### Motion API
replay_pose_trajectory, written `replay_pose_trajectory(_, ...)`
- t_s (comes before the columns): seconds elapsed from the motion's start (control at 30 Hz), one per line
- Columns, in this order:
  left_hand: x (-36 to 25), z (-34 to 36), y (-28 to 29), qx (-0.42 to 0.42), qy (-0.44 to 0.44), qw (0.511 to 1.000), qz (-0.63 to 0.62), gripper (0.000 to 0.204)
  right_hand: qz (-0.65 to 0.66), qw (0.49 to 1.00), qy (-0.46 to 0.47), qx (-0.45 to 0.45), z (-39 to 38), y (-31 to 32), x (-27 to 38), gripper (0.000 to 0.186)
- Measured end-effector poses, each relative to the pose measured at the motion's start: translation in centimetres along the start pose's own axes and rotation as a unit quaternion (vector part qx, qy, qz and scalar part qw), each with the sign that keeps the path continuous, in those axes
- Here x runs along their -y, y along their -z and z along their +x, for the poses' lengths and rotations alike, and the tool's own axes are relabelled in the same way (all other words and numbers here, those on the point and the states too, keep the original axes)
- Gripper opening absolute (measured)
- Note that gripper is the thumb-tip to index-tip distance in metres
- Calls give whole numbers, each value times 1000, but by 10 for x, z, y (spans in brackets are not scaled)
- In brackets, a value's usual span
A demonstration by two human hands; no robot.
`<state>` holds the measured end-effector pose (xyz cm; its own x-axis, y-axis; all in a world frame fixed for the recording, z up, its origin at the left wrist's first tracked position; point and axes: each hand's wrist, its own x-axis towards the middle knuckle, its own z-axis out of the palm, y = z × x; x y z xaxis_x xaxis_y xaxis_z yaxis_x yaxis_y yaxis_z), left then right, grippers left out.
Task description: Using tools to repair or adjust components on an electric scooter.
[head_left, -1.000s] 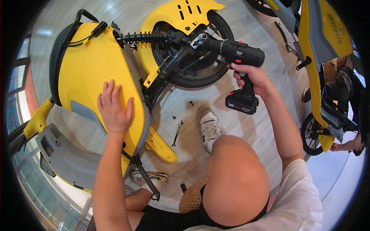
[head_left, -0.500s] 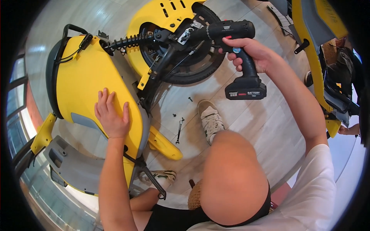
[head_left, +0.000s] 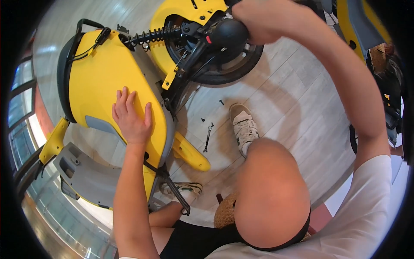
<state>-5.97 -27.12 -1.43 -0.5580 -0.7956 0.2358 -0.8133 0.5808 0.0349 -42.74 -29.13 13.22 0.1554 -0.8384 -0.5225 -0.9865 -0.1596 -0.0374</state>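
1. One black power drill [head_left: 230, 33] is in my right hand [head_left: 261, 23], up beside the wheel [head_left: 228, 71] of a yellow scooter. My grip seems closed around it, though the handle is hidden from view.

2. The drill's rounded back faces me, so its nose is out of sight, apparently aimed at the dark frame arm [head_left: 189, 64] by the wheel. I cannot tell whether it is seated on a fastener, or whether it drives or loosens; I judge this step to be under way, not finished.

3. Wheel, yellow fender [head_left: 172, 11] and coil-spring shock absorber [head_left: 153, 35] all appear mounted, so that much looks in place.

4. My left hand [head_left: 133, 125] rests palm down on the yellow body panel [head_left: 103, 64], grasping nothing, which I take for steadying.

5. Farther out, near my shoe [head_left: 244, 127], two small screws [head_left: 221, 102] and a wrench [head_left: 208, 138] lie loose on the floor [head_left: 293, 99]. Whether those screws are taken out or waiting to go in, I cannot tell; where they lie, they fasten nothing.
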Motion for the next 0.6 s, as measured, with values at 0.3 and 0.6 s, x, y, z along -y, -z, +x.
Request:
replay_pose_trajectory(0.3, 4, 1, 0, 4, 7, 1000, 11, 48, 97, 984, -16, 145, 13, 23, -18, 32)
replay_pose_trajectory(0.6, 0, 2, -1, 12, 9, 1000, 16, 49, 100, 979, -31, 173, 19, 29, -19, 33)
